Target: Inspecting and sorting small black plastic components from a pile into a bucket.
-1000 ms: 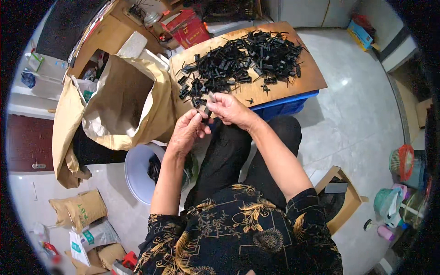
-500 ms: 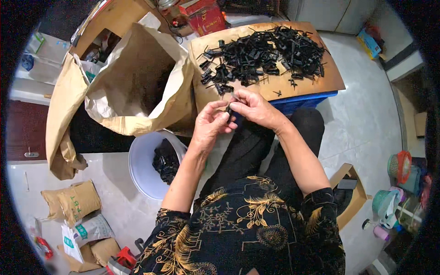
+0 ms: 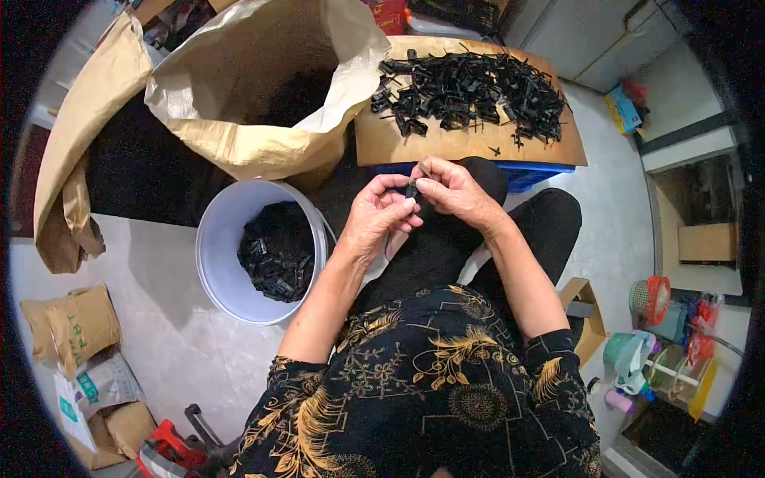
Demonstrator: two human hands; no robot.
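My left hand is closed, holding a small black plastic part between thumb and fingers. My right hand meets it from the other side, thumb and forefinger pinched at the part's upper end. A thin greyish sliver shows at the right fingertips; its kind is too small to tell. Both hands are above my lap, just short of a board that bears a heap of similar black plastic parts with thin stems. Left of my left forearm, a white bucket contains many black pieces.
A large open paper sack stands beyond the bucket. Under the board is a blue support. Filled bags and a red-and-black object lie at lower left. A cardboard box and baskets are on the right.
The view has shifted and turned left, so the bucket and sack show more fully. Both hands stay together on the small black part, with the fingers only slightly changed.
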